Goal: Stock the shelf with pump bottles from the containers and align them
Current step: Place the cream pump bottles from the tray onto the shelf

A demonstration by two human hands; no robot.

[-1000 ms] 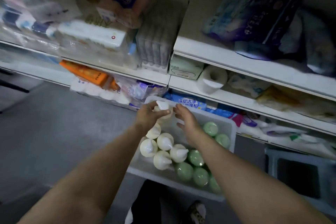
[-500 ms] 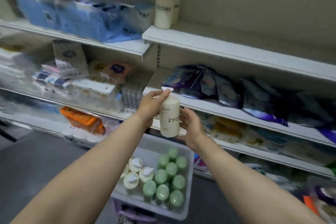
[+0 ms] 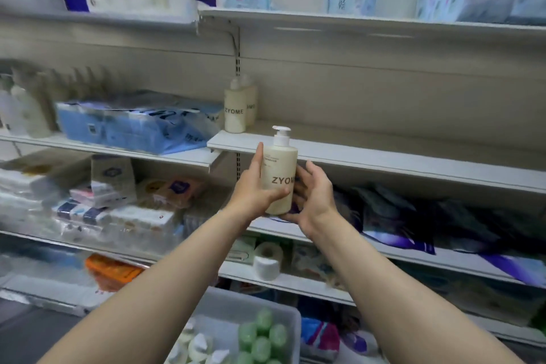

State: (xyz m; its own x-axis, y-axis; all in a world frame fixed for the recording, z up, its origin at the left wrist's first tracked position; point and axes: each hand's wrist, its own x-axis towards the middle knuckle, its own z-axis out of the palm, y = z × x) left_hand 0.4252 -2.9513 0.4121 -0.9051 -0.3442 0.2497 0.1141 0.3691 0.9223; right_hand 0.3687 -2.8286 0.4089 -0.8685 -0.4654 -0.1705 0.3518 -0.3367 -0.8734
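Note:
I hold a cream pump bottle (image 3: pixel 280 168) marked ZYOME upright in front of the shelf (image 3: pixel 384 156). My left hand (image 3: pixel 256 186) grips its left side with the thumb across the lower front. My right hand (image 3: pixel 313 195) cups its right side and bottom. Two matching cream bottles (image 3: pixel 236 106) stand at the left end of that shelf, one behind the other. Below, a grey bin (image 3: pixel 283 310) holds white-capped and green-capped bottles (image 3: pixel 260 334).
A blue tissue pack (image 3: pixel 136 121) lies on the shelf section to the left. Dark purple packets (image 3: pixel 413 216) fill the shelf beneath. Paper rolls (image 3: pixel 267 260) and boxed goods sit lower down. Large packs occupy the top shelf (image 3: pixel 354 19).
The bottle came out of the bin and rose to shelf height. My view lifted from the bin to the shelves. My left hand moved from the pump top to the bottle's side.

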